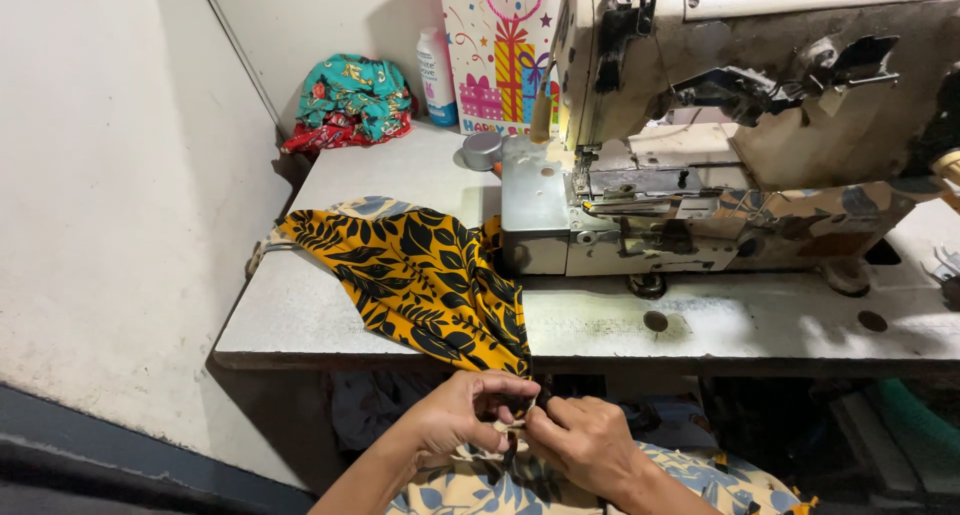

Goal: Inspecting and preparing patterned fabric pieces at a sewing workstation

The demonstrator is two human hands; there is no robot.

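A yellow cloth with black leaf print point(420, 275) lies over the table's left part and hangs off the front edge. Below that edge, my left hand point(462, 410) and my right hand point(588, 437) pinch the hanging end of the cloth between their fingertips, close together. A paler cloth with blue leaves point(500, 490) rests in my lap under both hands. The industrial sewing machine point(720, 115) stands on the table behind them, right of the cloth.
At the table's point(300, 315) far left corner lie bundled teal and red fabrics point(350, 100), a white bottle point(436, 75), a patterned gift bag point(500, 45) and a small metal tin point(481, 151). A white wall point(110, 195) runs along the left.
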